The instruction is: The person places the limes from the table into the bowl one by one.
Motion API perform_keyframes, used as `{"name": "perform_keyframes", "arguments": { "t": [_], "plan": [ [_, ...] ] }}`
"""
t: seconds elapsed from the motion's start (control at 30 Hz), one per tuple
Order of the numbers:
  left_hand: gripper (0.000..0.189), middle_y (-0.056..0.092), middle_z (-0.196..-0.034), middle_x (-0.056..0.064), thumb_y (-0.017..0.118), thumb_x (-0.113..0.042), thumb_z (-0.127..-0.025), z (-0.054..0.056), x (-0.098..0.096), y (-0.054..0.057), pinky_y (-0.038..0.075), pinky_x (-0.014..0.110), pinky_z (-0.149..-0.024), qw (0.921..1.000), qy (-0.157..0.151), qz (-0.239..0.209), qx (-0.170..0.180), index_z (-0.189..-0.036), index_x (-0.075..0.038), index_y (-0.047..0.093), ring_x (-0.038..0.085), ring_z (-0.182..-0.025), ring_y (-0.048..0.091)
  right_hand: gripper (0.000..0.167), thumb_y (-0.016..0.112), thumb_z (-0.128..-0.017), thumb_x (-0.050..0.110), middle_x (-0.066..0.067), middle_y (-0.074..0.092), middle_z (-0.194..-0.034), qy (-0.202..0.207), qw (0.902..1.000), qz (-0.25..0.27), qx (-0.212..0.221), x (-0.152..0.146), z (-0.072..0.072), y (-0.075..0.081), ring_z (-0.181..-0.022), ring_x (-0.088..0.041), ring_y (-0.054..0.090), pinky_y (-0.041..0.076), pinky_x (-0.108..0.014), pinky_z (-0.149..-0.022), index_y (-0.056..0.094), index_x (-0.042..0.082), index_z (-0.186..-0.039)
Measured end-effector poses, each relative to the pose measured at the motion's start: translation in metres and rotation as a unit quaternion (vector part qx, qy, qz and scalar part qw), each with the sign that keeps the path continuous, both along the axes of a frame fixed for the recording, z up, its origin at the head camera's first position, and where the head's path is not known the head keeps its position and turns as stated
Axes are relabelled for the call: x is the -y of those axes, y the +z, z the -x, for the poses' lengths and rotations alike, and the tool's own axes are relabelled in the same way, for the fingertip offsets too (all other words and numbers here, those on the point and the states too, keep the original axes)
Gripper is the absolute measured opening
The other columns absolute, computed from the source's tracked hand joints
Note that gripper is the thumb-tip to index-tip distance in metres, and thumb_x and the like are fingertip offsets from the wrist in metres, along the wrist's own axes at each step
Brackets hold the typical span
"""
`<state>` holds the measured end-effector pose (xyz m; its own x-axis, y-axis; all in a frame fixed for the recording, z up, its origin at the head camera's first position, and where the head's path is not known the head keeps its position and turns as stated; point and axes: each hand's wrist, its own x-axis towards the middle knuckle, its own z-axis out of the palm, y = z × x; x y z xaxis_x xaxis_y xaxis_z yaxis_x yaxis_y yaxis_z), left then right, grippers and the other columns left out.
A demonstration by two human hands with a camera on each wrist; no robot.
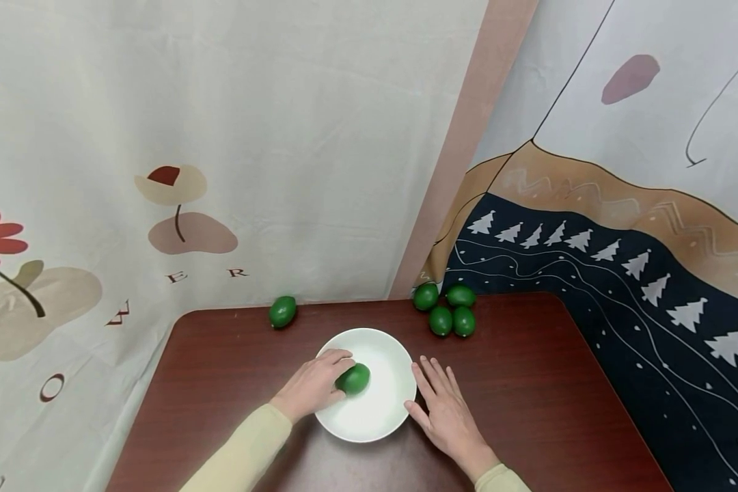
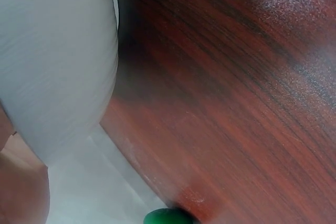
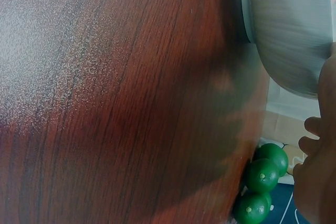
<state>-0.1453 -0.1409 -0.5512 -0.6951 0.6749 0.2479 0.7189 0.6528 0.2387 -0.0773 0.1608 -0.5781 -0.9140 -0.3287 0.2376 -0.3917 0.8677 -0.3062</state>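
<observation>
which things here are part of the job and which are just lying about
In the job:
- held fruit, gripped by the left hand
- bowl, the right hand at its rim

Lying about, though perhaps due a turn:
- lone fruit, back left
- four fruits, back right

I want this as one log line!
left hand: around green fruit in white bowl | right hand: at bowl's right rim | table: lone fruit back left, four fruits back right
</observation>
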Motion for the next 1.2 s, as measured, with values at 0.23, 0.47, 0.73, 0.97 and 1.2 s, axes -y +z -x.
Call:
{"name": "perform_keyframes", "arguments": {
  "t": [0.23, 0.47, 0.73, 0.97, 1.2],
  "plan": [
    [0.054, 0.065, -0.129, 0.009, 0.089, -0.021, -0.075, -0.001, 0.002, 0.002, 0.058, 0.037, -0.096, 0.9998, 0.005, -0.006, 0.021, -0.124, -0.008, 0.071, 0.025, -0.121, 0.062, 0.07, 0.063, -0.1, 0.045, -0.016, 0.042, -0.162, 0.0, 1.0, 0.002, -0.003, 0.0, 0.0, -0.001, -0.151, -0.036, 0.036, 0.03, -0.059, -0.122, 0.045, 0.009, -0.157],
    [0.053, 0.066, -0.13, 0.009, 0.088, -0.025, -0.078, -0.004, 0.005, 0.004, 0.057, 0.037, -0.1, 0.9994, 0.013, -0.023, 0.023, -0.125, -0.007, 0.07, 0.024, -0.123, 0.063, 0.07, 0.063, -0.1, 0.045, -0.017, 0.042, -0.162, -0.001, 1.0, 0.002, -0.001, 0.0, 0.001, 0.001, -0.151, -0.036, 0.035, 0.03, -0.06, -0.122, 0.045, 0.009, -0.157],
    [0.051, 0.066, -0.132, 0.009, 0.085, -0.029, -0.084, -0.006, 0.008, 0.004, 0.055, 0.039, -0.103, 0.9992, 0.021, -0.033, -0.004, -0.128, -0.007, 0.07, 0.024, -0.125, 0.062, 0.07, 0.062, -0.1, 0.045, -0.016, 0.041, -0.162, -0.003, 1.0, -0.004, 0.0, -0.001, 0.001, -0.001, -0.153, -0.034, 0.034, 0.029, -0.059, -0.123, 0.045, 0.009, -0.157],
    [0.049, 0.067, -0.131, 0.009, 0.084, -0.023, -0.083, -0.006, 0.012, 0.004, 0.052, 0.042, -0.108, 0.9977, 0.022, -0.057, -0.03, -0.127, -0.006, 0.07, 0.025, -0.124, 0.063, 0.07, 0.062, -0.1, 0.046, -0.015, 0.04, -0.163, -0.003, 1.0, -0.005, 0.005, -0.001, 0.001, -0.001, -0.153, -0.035, 0.033, 0.027, -0.059, -0.123, 0.044, 0.01, -0.158],
    [0.047, 0.067, -0.13, 0.009, 0.084, -0.02, -0.083, -0.005, 0.015, 0.003, 0.052, 0.042, -0.107, 0.9954, 0.028, -0.073, -0.054, -0.126, -0.005, 0.07, 0.026, -0.123, 0.063, 0.07, 0.061, -0.101, 0.048, -0.015, 0.041, -0.163, -0.005, 0.9999, -0.015, 0.005, 0.0, 0.0, -0.001, -0.154, -0.035, 0.032, 0.026, -0.059, -0.124, 0.044, 0.011, -0.158]
  ]
}}
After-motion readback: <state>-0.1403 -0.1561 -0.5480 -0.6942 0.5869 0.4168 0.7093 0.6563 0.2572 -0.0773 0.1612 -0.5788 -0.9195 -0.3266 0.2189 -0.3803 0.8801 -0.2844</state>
